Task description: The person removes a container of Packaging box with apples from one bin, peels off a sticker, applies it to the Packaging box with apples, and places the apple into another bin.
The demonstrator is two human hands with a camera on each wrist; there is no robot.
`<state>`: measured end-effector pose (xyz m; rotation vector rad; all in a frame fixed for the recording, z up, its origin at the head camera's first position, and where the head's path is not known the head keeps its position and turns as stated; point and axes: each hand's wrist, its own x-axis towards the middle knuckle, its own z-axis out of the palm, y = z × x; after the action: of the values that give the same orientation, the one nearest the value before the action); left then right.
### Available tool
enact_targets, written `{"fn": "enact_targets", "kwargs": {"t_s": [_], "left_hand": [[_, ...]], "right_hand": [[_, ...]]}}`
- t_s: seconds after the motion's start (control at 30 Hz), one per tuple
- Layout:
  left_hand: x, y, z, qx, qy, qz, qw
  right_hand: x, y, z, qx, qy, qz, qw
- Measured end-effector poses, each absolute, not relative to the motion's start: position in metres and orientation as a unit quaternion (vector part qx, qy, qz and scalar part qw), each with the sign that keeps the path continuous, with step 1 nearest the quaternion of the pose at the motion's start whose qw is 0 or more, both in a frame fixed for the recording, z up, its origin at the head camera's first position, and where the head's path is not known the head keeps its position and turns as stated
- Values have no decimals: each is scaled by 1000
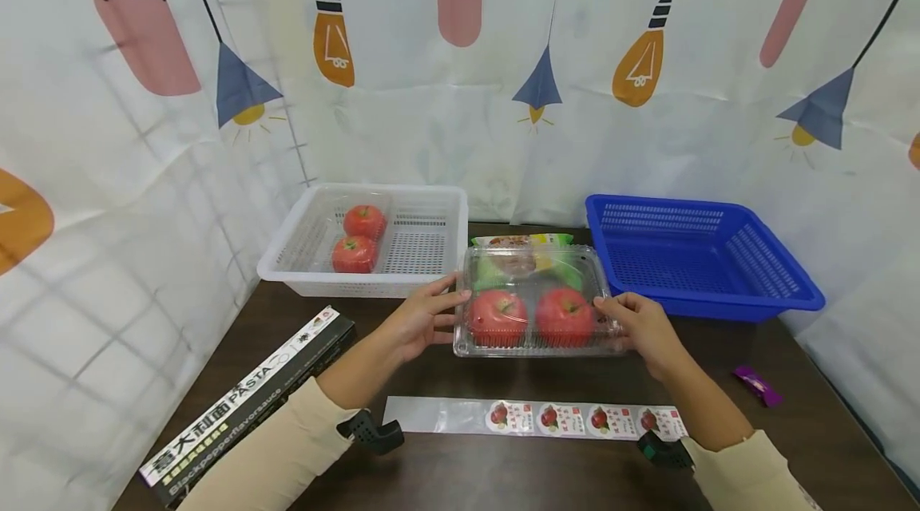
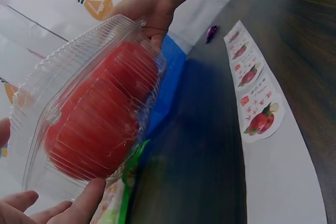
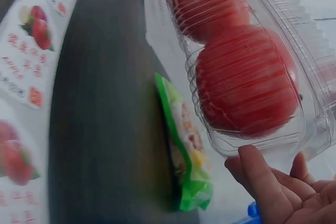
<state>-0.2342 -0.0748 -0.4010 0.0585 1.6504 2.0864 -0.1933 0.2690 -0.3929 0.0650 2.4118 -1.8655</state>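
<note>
A clear plastic clamshell box [image 1: 533, 339] with two red apples [image 1: 565, 317] inside is held up over the table, tilted so its lid faces me. My left hand [image 1: 426, 318] grips its left end, thumb on the near side. At the opposite end my right hand [image 1: 642, 329] pinches the edge with thumb and fingers. In the right wrist view, fingers [image 3: 258, 174] support the box's underside corner. Below the box lies a strip of apple stickers [image 1: 568, 419], its left part bare of stickers.
A white basket [image 1: 424, 281] at back left holds another box of two red fruits [image 1: 354, 254]. A blue basket [image 1: 711, 299] stands at back right. Behind the box lies a green-edged packet [image 1: 557, 239]. A black pasta box [image 1: 266, 395] lies left, a purple wrapped sweet [image 1: 757, 385] right.
</note>
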Motion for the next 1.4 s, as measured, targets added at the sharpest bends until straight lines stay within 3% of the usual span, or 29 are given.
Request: {"fn": "enact_targets", "kwargs": {"t_s": [0.8,1.4], "left_hand": [[-235,-66,-445,-14,624,736,263],[-250,-58,-451,-12,655,705,270]], "right_hand": [[-186,273,-448,66,762,-642,59],[-196,281,-461,92,780,-617,51]]}}
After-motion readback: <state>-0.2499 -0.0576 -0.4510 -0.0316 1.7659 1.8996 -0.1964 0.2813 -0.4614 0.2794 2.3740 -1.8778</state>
